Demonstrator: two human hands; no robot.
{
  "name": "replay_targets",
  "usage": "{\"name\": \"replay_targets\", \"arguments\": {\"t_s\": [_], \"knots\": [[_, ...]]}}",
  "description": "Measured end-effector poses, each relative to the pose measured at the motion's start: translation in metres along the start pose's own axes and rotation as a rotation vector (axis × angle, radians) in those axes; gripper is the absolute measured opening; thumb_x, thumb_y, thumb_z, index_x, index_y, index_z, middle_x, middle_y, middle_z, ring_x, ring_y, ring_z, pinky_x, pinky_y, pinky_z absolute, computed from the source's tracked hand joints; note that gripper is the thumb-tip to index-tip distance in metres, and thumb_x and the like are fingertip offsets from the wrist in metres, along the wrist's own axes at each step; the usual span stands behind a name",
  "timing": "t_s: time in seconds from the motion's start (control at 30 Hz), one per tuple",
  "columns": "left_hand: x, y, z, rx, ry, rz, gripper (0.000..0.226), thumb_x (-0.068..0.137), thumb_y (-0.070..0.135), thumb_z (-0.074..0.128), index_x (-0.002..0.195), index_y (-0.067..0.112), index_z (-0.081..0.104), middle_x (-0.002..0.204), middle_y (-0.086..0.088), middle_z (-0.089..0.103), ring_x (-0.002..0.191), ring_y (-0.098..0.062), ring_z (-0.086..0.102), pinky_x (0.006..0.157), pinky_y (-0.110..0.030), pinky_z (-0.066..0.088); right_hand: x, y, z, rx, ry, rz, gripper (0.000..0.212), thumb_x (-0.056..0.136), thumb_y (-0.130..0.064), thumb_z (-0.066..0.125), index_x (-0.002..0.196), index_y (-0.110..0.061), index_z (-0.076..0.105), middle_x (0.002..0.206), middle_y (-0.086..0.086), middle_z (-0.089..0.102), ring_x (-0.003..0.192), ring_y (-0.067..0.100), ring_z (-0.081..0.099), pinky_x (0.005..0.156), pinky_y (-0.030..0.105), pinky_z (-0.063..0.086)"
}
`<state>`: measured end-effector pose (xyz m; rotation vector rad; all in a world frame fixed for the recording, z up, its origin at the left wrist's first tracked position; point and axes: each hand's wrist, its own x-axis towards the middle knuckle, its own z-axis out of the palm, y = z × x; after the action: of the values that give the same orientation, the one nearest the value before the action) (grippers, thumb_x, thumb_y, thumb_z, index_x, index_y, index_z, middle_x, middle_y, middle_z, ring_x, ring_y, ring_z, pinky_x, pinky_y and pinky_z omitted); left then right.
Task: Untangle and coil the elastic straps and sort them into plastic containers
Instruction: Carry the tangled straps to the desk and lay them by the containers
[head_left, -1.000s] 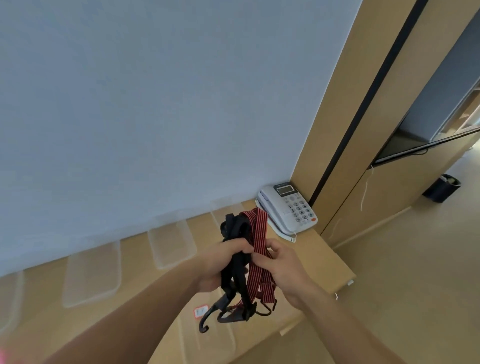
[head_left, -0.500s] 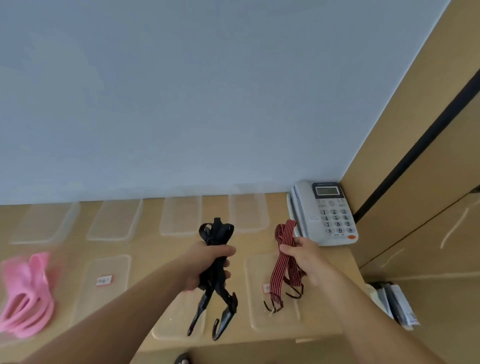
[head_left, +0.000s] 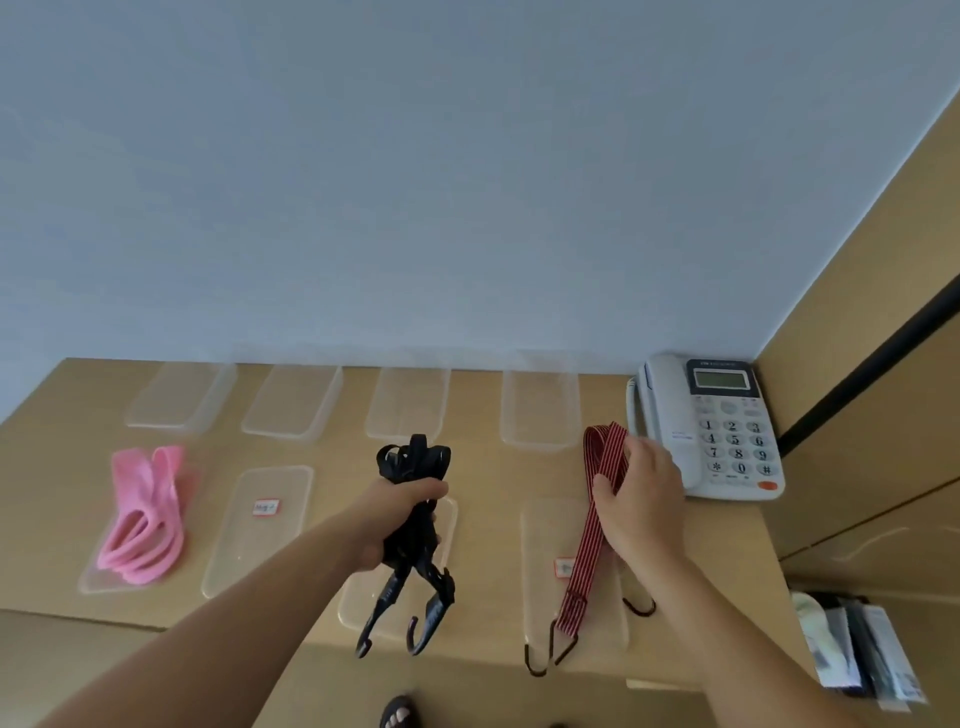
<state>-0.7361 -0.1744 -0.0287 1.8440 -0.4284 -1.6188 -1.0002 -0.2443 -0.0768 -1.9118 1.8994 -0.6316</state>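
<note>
My left hand (head_left: 397, 522) grips a bundled black strap (head_left: 413, 462) upright above a clear container (head_left: 447, 525) in the front row; its black hooks (head_left: 426, 618) dangle below my fist. My right hand (head_left: 641, 499) holds a folded red striped strap (head_left: 589, 540) over the front right container (head_left: 535, 571), which bears a small label. The red strap's dark hooks (head_left: 545, 654) hang past the table's front edge. A pink strap (head_left: 145, 514) lies coiled in the front left container (head_left: 91, 577).
Several clear containers (head_left: 540, 410) stand in a back row along the wall, and a labelled one (head_left: 265, 519) sits front left. A white desk phone (head_left: 717, 426) is at the back right. Wooden panels rise on the right. Packets (head_left: 857, 649) lie low right.
My hands drew apart, the black strap staying in the left and the red one in the right. The red strap dropped lower over the front right container. My view swung left and down.
</note>
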Motion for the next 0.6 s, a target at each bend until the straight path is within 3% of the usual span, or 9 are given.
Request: {"name": "replay_targets", "arguments": {"t_s": [0.07,0.1,0.17,0.23,0.3,0.43,0.5,0.6], "knots": [[0.001,0.000,-0.006,-0.015,0.002,0.000,0.027,0.087,0.017,0.072,0.104,0.001,0.060,0.076,-0.014,0.059,0.060,-0.029,0.063,0.054,-0.034,0.056,-0.009,-0.022,-0.001,0.012,0.063,-0.110,0.047,0.089,-0.021,0.064,0.132,-0.006,0.053,0.135,0.009,0.051,0.126,0.026,0.048,0.107,0.042,0.040],[0.003,-0.001,-0.008,-0.025,-0.001,-0.004,0.026,0.087,0.018,0.072,0.103,0.001,0.060,0.077,-0.014,0.059,0.063,-0.029,0.063,0.058,-0.036,0.057,-0.015,-0.037,0.001,0.082,0.005,-0.142,0.044,0.090,-0.024,0.063,0.131,-0.009,0.054,0.131,0.005,0.054,0.118,0.021,0.053,0.102,0.039,0.044],[0.005,-0.003,-0.014,-0.052,-0.015,-0.015,0.027,0.087,0.019,0.072,0.104,0.001,0.061,0.078,-0.014,0.059,0.067,-0.030,0.062,0.063,-0.037,0.057,-0.033,-0.073,0.012,0.234,-0.301,-0.132,0.049,0.090,-0.040,0.060,0.133,-0.018,0.052,0.124,-0.006,0.057,0.097,0.009,0.058,0.089,0.031,0.048],[0.008,-0.004,-0.019,-0.076,-0.038,-0.033,0.028,0.087,0.021,0.073,0.104,0.002,0.061,0.080,-0.014,0.059,0.066,-0.029,0.063,0.059,-0.035,0.056,-0.054,-0.104,0.031,0.319,-0.663,-0.088,0.066,0.083,-0.062,0.054,0.137,-0.025,0.048,0.122,-0.010,0.059,0.096,0.008,0.058,0.083,0.027,0.044],[0.011,-0.004,-0.024,-0.110,-0.059,-0.044,0.030,0.086,0.023,0.074,0.102,0.002,0.062,0.079,-0.014,0.061,0.064,-0.029,0.063,0.057,-0.034,0.055,-0.071,-0.122,0.053,0.320,-0.837,-0.076,0.062,0.080,-0.067,0.051,0.129,-0.030,0.052,0.111,-0.010,0.064,0.096,0.010,0.059,0.078,0.028,0.045],[0.021,-0.009,-0.037,-0.196,-0.055,0.000,0.034,0.085,0.020,0.075,0.107,-0.002,0.062,0.085,-0.018,0.067,0.074,-0.034,0.067,0.074,-0.044,0.059,-0.083,-0.134,0.085,0.509,-0.776,0.058,0.027,0.089,-0.043,0.057,0.105,-0.022,0.061,0.073,-0.006,0.061,0.063,0.015,0.058,0.062,0.028,0.045],[0.025,-0.015,-0.043,-0.196,-0.057,0.012,0.028,0.089,0.018,0.069,0.106,-0.002,0.063,0.091,-0.020,0.068,0.079,-0.033,0.066,0.073,-0.041,0.057,-0.083,-0.135,0.095,0.642,-0.732,0.176,0.020,0.090,-0.034,0.060,0.100,-0.017,0.063,0.060,-0.004,0.057,0.051,0.015,0.054,0.051,0.026,0.043],[0.031,-0.026,-0.053,-0.106,-0.051,0.051,0.006,0.087,0.006,0.055,0.085,0.001,0.058,0.079,-0.014,0.058,0.073,-0.027,0.055,0.069,-0.038,0.047,-0.081,-0.133,0.104,0.660,-0.624,0.268,0.013,0.092,-0.031,0.061,0.094,-0.020,0.067,0.055,-0.009,0.056,0.047,0.011,0.054,0.049,0.026,0.045]]}}
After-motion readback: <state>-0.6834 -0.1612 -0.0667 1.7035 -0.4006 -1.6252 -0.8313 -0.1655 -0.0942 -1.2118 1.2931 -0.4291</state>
